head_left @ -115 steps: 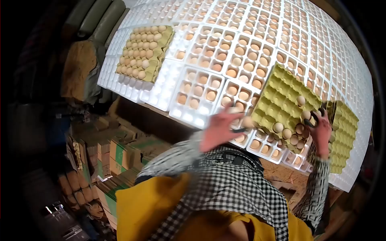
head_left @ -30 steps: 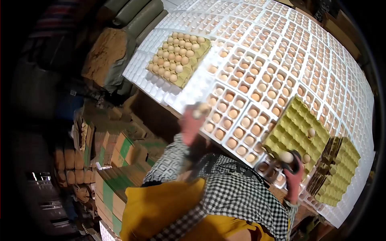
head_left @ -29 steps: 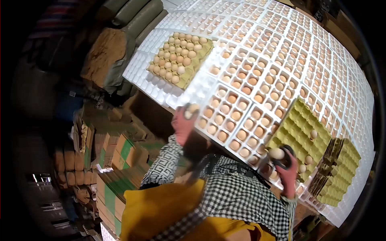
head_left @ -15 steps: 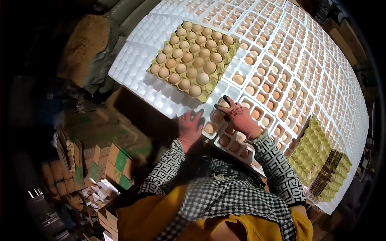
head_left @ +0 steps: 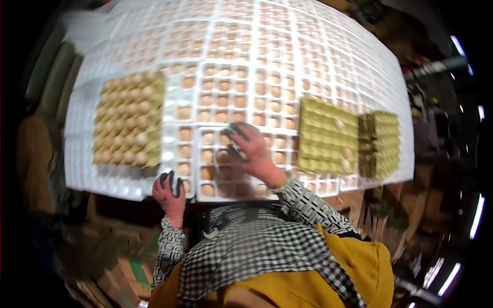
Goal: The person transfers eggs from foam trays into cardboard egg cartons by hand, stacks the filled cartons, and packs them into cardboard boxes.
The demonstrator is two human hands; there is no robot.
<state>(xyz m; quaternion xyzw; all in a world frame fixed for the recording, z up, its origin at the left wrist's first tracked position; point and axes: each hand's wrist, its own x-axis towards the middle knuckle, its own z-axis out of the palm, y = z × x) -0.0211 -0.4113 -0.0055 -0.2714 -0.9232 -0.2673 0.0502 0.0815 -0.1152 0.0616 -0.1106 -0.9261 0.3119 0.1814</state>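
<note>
Both my hands wear pink gloves with dark fingertips. My right hand hovers over a white foam tray with brown eggs in its cells. Its fingers curve down and stand apart, with no egg visible between them. Close to the table's front edge is my left hand, fingers parted, at the corner of a partly filled white tray. An egg sits just beside its fingertips. Further left, a yellowish pulp tray full of eggs rests on top of white trays. The picture is blurred by motion.
Rows of white trays with eggs cover the table. On the right lies a yellowish pulp tray with a few eggs, beside a stack of pulp trays. Cardboard boxes stand below the front edge.
The view has turned and shifted right. My right hand has moved to cells further right of the partly filled tray. My left hand stays near the front edge, close to that tray's corner.
</note>
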